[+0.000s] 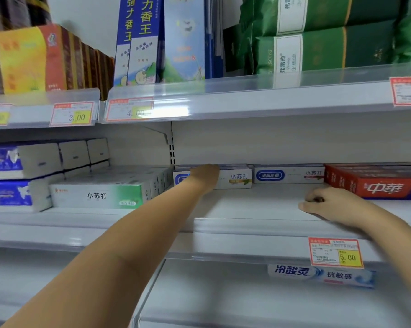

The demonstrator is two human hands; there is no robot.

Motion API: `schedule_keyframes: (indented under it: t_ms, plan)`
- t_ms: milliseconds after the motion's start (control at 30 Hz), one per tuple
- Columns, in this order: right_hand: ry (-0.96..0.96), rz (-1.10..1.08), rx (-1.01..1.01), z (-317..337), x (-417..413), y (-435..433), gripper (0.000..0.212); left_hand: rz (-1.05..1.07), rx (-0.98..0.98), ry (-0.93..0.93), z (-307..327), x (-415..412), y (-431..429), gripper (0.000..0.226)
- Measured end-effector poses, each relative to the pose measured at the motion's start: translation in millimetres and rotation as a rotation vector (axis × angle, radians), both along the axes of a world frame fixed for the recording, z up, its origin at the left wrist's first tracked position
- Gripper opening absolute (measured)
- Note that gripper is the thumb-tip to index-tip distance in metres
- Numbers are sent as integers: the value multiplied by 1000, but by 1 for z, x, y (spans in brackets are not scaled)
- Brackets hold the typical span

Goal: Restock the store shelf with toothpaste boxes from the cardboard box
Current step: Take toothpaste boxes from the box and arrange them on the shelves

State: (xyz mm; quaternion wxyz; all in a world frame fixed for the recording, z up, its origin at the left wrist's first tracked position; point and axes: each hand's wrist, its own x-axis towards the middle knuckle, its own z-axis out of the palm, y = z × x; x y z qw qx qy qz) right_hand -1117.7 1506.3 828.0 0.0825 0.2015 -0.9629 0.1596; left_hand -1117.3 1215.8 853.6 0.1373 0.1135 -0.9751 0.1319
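A white toothpaste box (235, 179) lies at the back of the middle shelf (247, 209). My left hand (205, 175) reaches deep in and lies over that box's left half, fingers curled over its top. A second white toothpaste box (289, 175) lies to its right. My right hand (330, 204) rests knuckles-up on the bare shelf board, fingers curled under, with nothing in it, just in front of the red toothpaste boxes (375, 183). The cardboard box is out of view.
Green-and-white toothpaste boxes (98, 195) and tissue packs (22, 176) fill the shelf's left side. The upper shelf (247, 100) overhangs closely with tall cartons and green packs. A price tag (336, 252) hangs on the front rail. One blue-white toothpaste box (323, 275) lies on the lower shelf.
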Motion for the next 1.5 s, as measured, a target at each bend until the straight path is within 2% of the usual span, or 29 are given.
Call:
schedule_keyframes:
  t_ms: [133,333,767,1200,1333,1433,1500]
  plan:
    - [1,0,6,-1,-1,-1,46,-32,-16,6,0,-5,-1,38]
    - [13,-6,-5,-3,-4,0,44,-85,13,33,-1,-7,-2,38]
    - [25,-2,-25,-2,2,0,36,-47,-5,48,-2,-5,1,29]
    - [33,-17,-44,-2,3,0,39,-114,57,69,-3,1,-10,32]
    - [219,-28,-187,-4,11,1,30,-106,94,23,-1,4,-5,43]
    - [410,35,-529,-1,31,5,21,-141,182,-27,11,20,17,58]
    - [540,75,-680,-1,52,6,16,-252,245,36,18,44,44,49]
